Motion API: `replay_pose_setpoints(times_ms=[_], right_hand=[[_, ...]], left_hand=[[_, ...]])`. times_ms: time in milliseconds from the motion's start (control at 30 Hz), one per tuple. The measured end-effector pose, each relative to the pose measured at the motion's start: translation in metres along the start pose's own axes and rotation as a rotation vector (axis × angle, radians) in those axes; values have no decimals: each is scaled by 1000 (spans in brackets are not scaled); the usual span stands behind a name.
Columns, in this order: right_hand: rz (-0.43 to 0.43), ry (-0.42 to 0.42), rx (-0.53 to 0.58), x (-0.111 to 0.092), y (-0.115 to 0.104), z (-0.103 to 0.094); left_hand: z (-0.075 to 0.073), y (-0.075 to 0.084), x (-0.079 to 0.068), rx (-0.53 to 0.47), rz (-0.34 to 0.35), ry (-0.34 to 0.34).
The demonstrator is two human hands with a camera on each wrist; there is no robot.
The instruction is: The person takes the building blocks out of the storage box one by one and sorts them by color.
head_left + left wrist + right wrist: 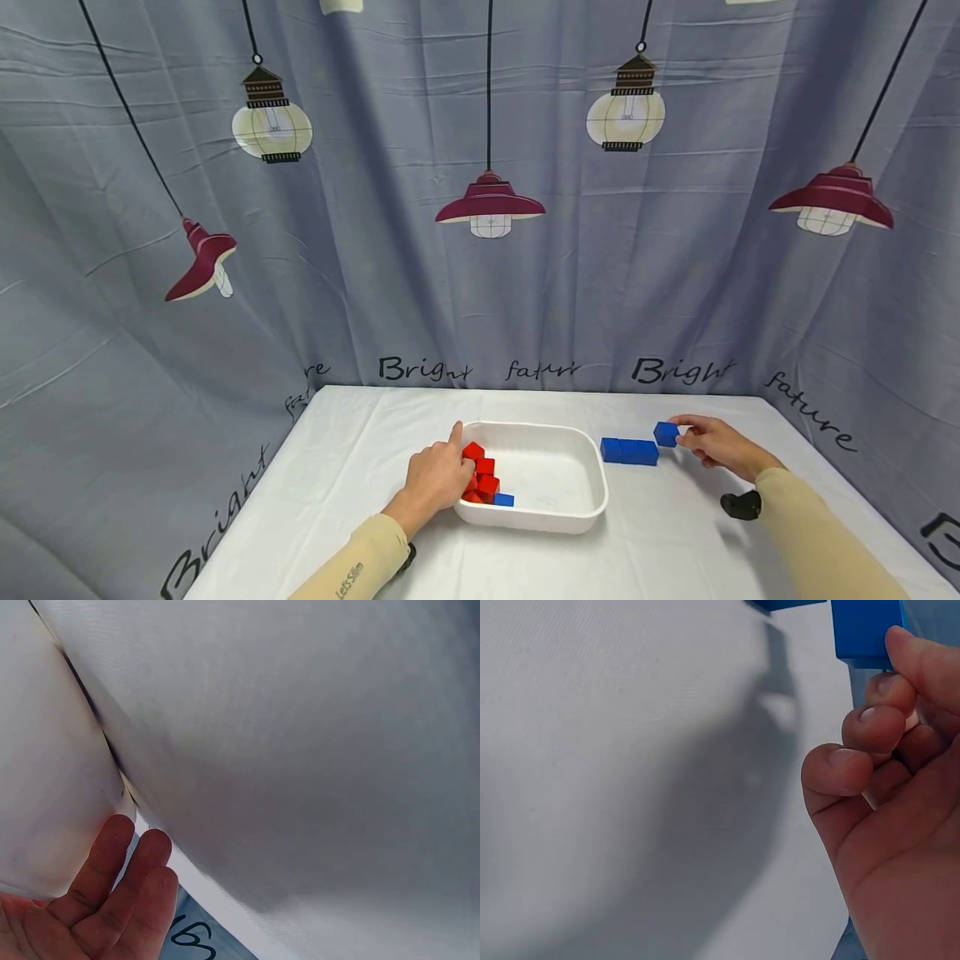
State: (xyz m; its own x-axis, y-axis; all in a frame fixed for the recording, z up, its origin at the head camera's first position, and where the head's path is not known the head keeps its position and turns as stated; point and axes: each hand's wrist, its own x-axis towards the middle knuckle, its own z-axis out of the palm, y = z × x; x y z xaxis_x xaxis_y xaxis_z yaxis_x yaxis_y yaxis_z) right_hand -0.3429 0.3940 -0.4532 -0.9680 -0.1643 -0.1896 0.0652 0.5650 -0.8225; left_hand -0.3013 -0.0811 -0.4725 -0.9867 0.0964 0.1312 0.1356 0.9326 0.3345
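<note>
Pinching blue cube, right fingers (others curled)

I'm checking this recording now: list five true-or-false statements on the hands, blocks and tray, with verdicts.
1. The right hand holds a blue block. True.
2. A row of blue blocks lies right of the white tray. True.
3. Only blue shows in the tray. False: red blocks lie there too.
4. Each hand holds a block. False: the left hand is at the tray's left side.
5. The tray is black. False: it is white.
</note>
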Motion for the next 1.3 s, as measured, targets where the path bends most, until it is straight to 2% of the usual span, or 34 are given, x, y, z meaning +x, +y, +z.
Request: replay_pose_setpoints(times_ms=[600, 1100, 1300], right_hand=[[62, 35, -96, 2, 17, 11], [77, 37, -132, 1, 10, 15], [91, 43, -114, -1, 9, 16]], left_hand=[[1, 1, 1, 0, -21, -9], [-1, 1, 1, -1, -13, -2], [-1, 0, 1, 1, -8, 3]])
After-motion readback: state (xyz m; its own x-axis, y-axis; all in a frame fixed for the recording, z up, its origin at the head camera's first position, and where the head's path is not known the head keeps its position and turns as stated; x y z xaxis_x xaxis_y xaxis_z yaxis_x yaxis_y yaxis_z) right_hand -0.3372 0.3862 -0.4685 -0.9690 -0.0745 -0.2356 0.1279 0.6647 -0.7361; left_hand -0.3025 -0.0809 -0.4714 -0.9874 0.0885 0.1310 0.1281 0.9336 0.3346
